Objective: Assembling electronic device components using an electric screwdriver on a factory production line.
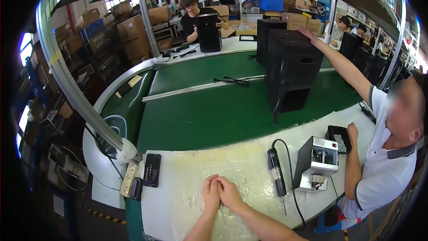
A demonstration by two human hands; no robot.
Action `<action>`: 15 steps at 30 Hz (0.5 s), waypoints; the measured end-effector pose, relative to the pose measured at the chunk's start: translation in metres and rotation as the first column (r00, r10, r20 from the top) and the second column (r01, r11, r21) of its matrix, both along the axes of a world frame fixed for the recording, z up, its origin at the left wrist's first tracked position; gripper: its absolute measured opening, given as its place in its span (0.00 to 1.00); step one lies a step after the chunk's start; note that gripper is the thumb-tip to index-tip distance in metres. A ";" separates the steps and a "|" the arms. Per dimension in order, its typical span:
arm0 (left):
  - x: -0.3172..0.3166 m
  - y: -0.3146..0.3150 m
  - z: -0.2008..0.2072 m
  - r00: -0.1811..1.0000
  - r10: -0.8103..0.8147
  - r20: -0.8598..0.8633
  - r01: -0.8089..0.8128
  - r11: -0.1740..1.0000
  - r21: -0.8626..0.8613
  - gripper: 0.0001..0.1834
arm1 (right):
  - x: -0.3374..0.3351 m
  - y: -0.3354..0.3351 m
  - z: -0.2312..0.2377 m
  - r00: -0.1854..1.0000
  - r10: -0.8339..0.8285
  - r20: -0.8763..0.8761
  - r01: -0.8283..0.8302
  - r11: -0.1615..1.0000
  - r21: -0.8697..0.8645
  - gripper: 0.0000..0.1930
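My left hand [210, 190] and my right hand [228, 192] are clasped together above the near work surface, fingers closed against each other. No object shows between them. To their right lies an electric screwdriver [277, 174], its bit pointing toward me and its black cord looping beside it. Farther right stands a boxy screw feeder [317, 163] with an open front. A black smartphone [152, 170] rests to the left of my hands.
Beyond the film-covered worktop [196, 163] runs a green conveyor [200, 120]. Tall black cases [294, 67] stand on it, a co-worker's hand [308, 34] on one. Near that co-worker sits a black tray [338, 139]. Another person opposite holds a black case [208, 33]. A metal post [84, 102] rises at left.
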State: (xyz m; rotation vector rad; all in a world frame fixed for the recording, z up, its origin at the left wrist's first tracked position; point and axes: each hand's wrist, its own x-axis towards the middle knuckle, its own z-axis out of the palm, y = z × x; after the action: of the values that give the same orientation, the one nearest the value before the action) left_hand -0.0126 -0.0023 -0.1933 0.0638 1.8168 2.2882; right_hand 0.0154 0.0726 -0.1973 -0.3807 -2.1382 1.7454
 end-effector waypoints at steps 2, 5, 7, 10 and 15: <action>-0.001 0.000 -0.004 1.000 0.004 -0.008 -0.004 1.000 0.005 0.11 | 0.000 0.000 -0.001 1.000 -0.003 0.004 0.003 1.000 0.014 0.08; -0.001 -0.001 -0.006 1.000 0.009 -0.027 -0.009 1.000 -0.006 0.11 | 0.001 0.000 0.001 1.000 0.000 0.012 0.000 1.000 0.013 0.08; -0.002 -0.001 -0.007 0.999 0.009 -0.037 -0.010 1.000 -0.019 0.11 | 0.000 0.000 0.001 1.000 0.004 0.016 -0.004 1.000 -0.001 0.08; -0.002 0.001 -0.008 0.999 0.025 -0.036 -0.024 1.000 0.018 0.11 | 0.000 0.000 -0.001 1.000 -0.003 -0.002 0.003 1.000 0.015 0.08; -0.002 0.001 -0.009 0.999 0.026 -0.032 -0.026 0.999 0.020 0.11 | 0.000 0.000 -0.001 1.000 0.017 0.018 -0.016 1.000 -0.026 0.09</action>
State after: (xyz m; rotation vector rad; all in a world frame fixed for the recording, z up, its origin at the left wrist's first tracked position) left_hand -0.0148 -0.0016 -0.2020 0.0811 1.8216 2.3357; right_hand 0.0152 0.0729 -0.1983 -0.3886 -2.1396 1.7865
